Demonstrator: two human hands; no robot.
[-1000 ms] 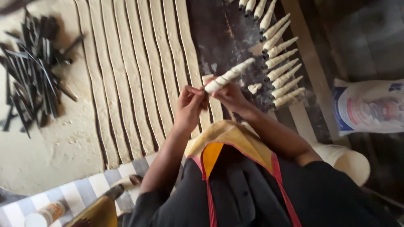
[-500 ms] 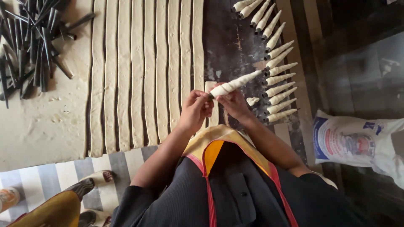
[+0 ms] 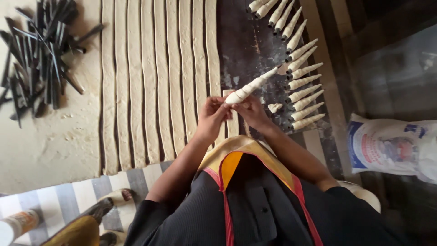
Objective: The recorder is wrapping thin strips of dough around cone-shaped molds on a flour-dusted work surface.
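My left hand (image 3: 210,119) and my right hand (image 3: 249,111) both grip the wide end of a dough-wrapped cone (image 3: 251,86), whose tip points up and to the right. Under my hands lie several long pale dough strips (image 3: 154,77) side by side on the work surface. To the right, a row of finished dough cones (image 3: 300,84) rests on a dark tray (image 3: 246,50). A small scrap of dough (image 3: 275,107) lies beside my right hand.
A heap of dark metal cone moulds (image 3: 38,59) sits at the far left on the floured surface (image 3: 54,141). A white printed sack (image 3: 393,146) lies at the right. A striped cloth (image 3: 54,200) and a bottle (image 3: 16,224) are at the lower left.
The view has shifted, so the strips and tray now sit straighter. My hands still hold the cone, which has tilted a little more upright to the right.
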